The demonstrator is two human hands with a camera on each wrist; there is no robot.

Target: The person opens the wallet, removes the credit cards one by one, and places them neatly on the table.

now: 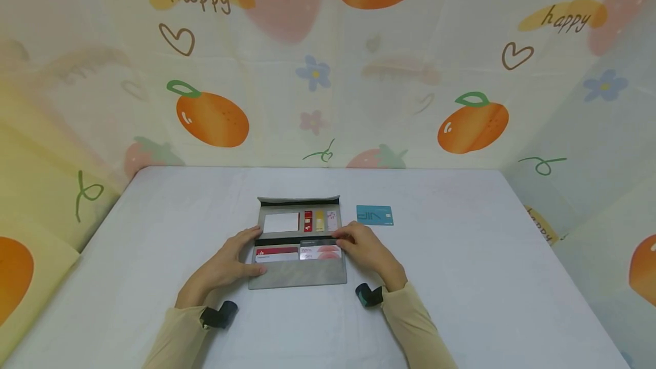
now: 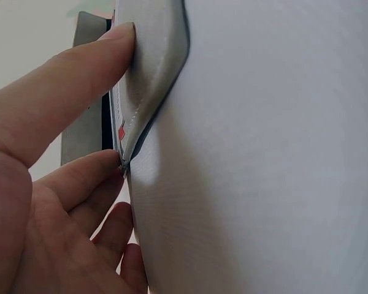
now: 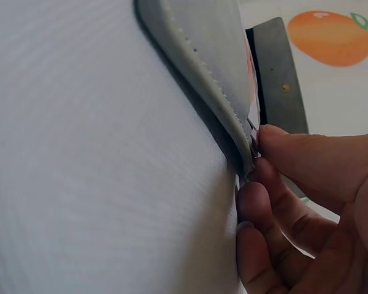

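Observation:
A grey long wallet (image 1: 297,275) lies unfolded on the table, cards showing in its slots. My left hand (image 1: 229,259) holds its left side, thumb on the front pocket and fingers along the edge. At the right edge near the fold, my right hand (image 1: 366,248) pinches the wallet between thumb and index finger, close to a dark card (image 1: 307,243). In front of that card sits a pink-and-white card (image 1: 320,252). A red-and-white card (image 1: 277,254) fills the slot beside it. The right wrist view shows the thumb tip (image 3: 271,136) against the wallet's edge.
A teal card (image 1: 374,216) lies on the white table (image 1: 451,244), beyond my right hand. The wallet's upper half holds a white card (image 1: 281,222) and several narrow coloured inserts. A printed curtain (image 1: 277,101) stands behind the table.

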